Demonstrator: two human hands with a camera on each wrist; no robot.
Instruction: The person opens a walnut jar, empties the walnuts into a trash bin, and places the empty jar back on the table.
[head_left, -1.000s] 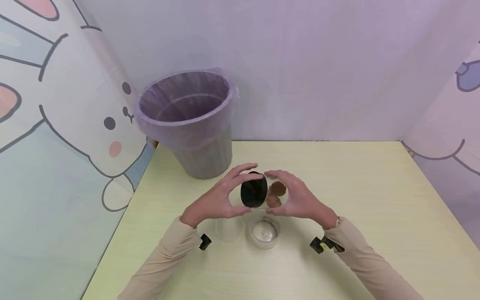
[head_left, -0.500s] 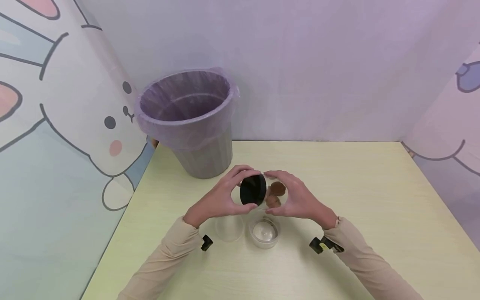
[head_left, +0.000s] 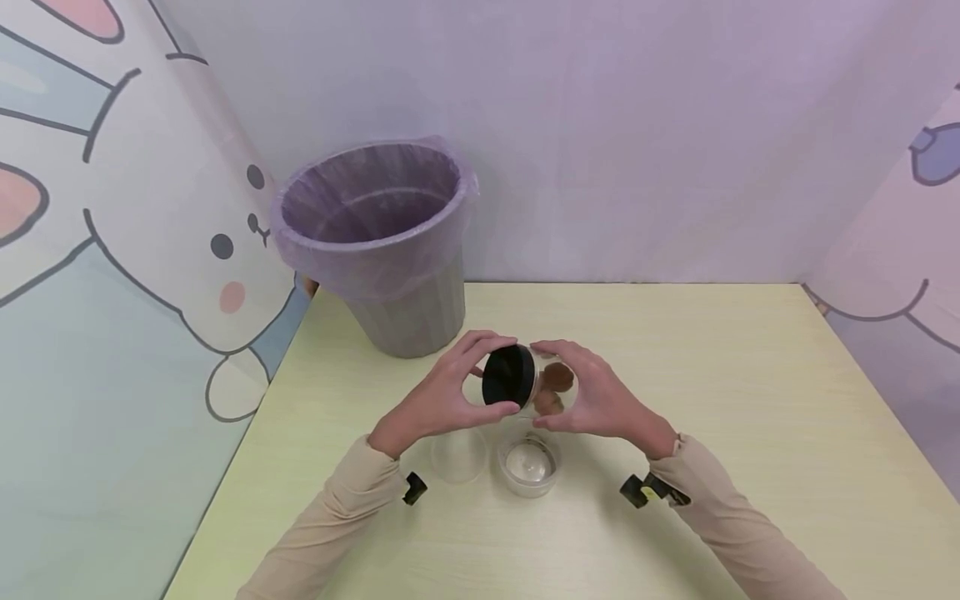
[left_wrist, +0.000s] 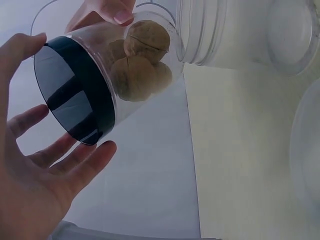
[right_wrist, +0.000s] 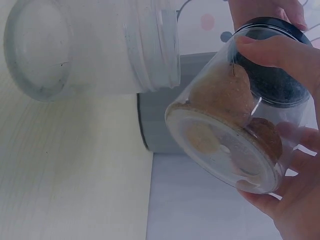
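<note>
A clear plastic jar (right_wrist: 200,107) with several walnuts (left_wrist: 134,77) inside is held tilted above the table. Its black screw lid (head_left: 508,379) faces toward my left hand (head_left: 448,387), whose fingers and thumb grip round the lid's rim. My right hand (head_left: 603,396) holds the clear body of the same jar from the other side. Below them a second clear jar (head_left: 529,468) stands on the table without a lid. Beside it, on the left, lies a clear round piece (head_left: 459,457), too faint to identify.
A grey bin (head_left: 408,312) lined with a purple-tinted bag stands at the table's back left. The pale wooden table (head_left: 697,358) reaches back to a plain curtain (head_left: 637,150). Cartoon rabbit prints cover the side hangings (head_left: 150,208).
My left hand's raised fingers have come down and its thumb has moved along the lid, so the grip on the lid differs. The right hand and jar have barely moved.
</note>
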